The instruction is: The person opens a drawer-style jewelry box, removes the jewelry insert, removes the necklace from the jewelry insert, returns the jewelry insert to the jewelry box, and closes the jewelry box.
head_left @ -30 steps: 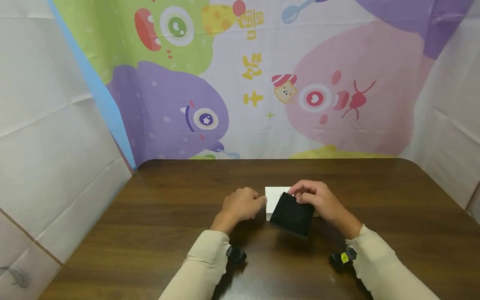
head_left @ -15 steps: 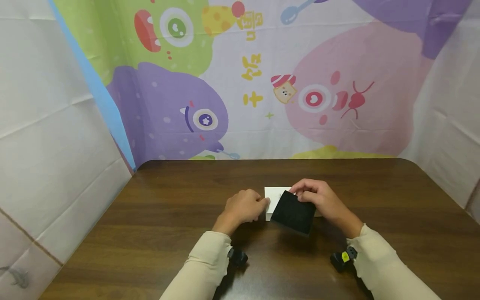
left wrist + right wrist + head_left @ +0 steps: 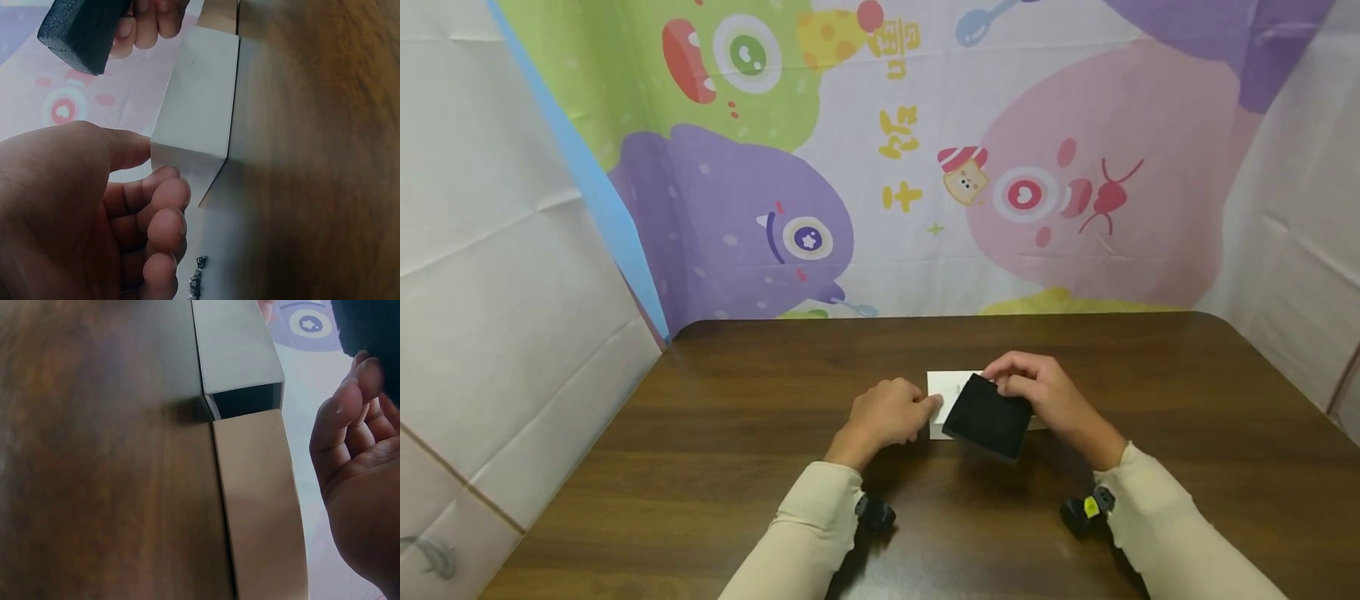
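Observation:
A white cardboard box [image 3: 944, 387] lies on the table, with its left end at my left hand [image 3: 883, 412]. In the left wrist view the thumb and curled fingers hold that end at its corner. My right hand [image 3: 1051, 400] pinches a square black foam pad [image 3: 988, 418] by its upper right edge. The pad hangs tilted above the box and hides much of it in the head view. From the box's right end a brown cardboard inner tray [image 3: 259, 506] sticks out, and a dark gap shows inside the white sleeve.
The brown wooden table [image 3: 737, 500] reaches back to a cartoon-printed cloth [image 3: 917, 250]. Pale cloth panels [image 3: 512, 208] stand at both sides. Small black cameras [image 3: 875, 514] sit at both wrists.
My left hand has shifted slightly right against the box end. The black foam pad has risen a little and moved slightly away in my right hand.

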`<state>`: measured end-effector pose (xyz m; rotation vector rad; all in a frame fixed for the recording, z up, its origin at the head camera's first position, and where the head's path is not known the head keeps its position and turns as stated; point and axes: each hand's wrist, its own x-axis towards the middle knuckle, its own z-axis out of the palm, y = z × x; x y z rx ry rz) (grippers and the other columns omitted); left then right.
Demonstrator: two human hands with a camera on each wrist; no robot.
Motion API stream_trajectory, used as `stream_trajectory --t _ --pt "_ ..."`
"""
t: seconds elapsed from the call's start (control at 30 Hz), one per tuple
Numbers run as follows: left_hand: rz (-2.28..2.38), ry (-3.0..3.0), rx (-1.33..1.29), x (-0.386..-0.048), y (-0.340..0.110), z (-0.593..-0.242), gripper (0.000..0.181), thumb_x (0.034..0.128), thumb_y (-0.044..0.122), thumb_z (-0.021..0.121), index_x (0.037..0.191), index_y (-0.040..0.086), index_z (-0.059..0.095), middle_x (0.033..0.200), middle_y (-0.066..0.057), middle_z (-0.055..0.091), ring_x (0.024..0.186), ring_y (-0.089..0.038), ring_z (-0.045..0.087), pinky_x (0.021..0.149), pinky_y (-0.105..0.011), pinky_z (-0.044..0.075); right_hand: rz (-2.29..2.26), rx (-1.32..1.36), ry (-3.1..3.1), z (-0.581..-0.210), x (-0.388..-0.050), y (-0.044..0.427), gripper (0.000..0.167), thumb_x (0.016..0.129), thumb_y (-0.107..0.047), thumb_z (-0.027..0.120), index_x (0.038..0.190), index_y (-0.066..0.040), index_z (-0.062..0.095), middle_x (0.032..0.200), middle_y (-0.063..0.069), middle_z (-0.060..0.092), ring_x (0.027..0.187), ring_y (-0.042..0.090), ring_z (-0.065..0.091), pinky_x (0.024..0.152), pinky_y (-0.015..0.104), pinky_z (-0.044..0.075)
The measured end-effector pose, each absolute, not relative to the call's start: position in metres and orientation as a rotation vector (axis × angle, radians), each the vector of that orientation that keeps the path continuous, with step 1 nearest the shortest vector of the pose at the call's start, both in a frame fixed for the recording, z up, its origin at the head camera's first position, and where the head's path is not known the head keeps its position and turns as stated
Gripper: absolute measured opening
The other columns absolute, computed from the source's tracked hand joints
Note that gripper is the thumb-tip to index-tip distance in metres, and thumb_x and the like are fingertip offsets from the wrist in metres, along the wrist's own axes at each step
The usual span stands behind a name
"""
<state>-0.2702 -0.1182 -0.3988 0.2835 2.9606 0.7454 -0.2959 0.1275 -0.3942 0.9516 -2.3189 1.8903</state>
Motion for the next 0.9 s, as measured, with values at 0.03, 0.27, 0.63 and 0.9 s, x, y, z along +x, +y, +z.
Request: stream_trajectory --t 0.03,0.27,0.63,0.9 --pt "0.747 2.962 0.285 -0.2702 -0.1184 -0.3987 0.051 0.1002 0.053 0.050 0.065 0.020 0.066 0.050 0.008 0.059 0.051 -0.012 0.059 0.059 -0.039 0.042 1.897 0.944 -2.322 -0.3937 -0.2960 0.1275 0.024 0.084 0.008 0.055 0.104 0.008 0.069 0.085 0.008 0.062 0.079 0.014 0.059 0.070 0.024 0.050" --pt "0.747 2.955 0.286 -0.2698 -0.1188 -0.3993 0.051 0.0997 0.053 0.051 0.065 0.020 0.065 0.050 0.008 0.059 0.051 -0.012 0.059 0.059 -0.039 0.043 1.929 0.898 -2.339 -0.3931 -0.2965 0.1287 0.023 0.087 0.006 0.054 0.105 0.010 0.068 0.091 0.012 0.067 0.076 0.015 0.063 0.067 0.027 0.053" --pt "0.764 2.932 0.268 -0.2685 -0.1164 -0.3996 0.048 0.1002 0.054 0.051 0.066 0.022 0.064 0.054 0.008 0.060 0.052 -0.010 0.060 0.061 -0.038 0.043 1.856 0.717 -2.367 -0.3922 -0.2970 0.1315 0.022 0.087 0.004 0.057 0.106 0.006 0.070 0.095 0.013 0.070 0.075 0.017 0.064 0.065 0.027 0.052" --pt "0.803 2.926 0.256 -0.2680 -0.1163 -0.4001 0.048 0.1009 0.051 0.051 0.066 0.021 0.064 0.054 0.007 0.061 0.052 -0.011 0.060 0.062 -0.039 0.043 1.865 0.694 -2.353 -0.3922 -0.2979 0.1309 0.022 0.089 0.004 0.058 0.107 0.008 0.069 0.101 0.019 0.069 0.076 0.015 0.064 0.066 0.026 0.053"
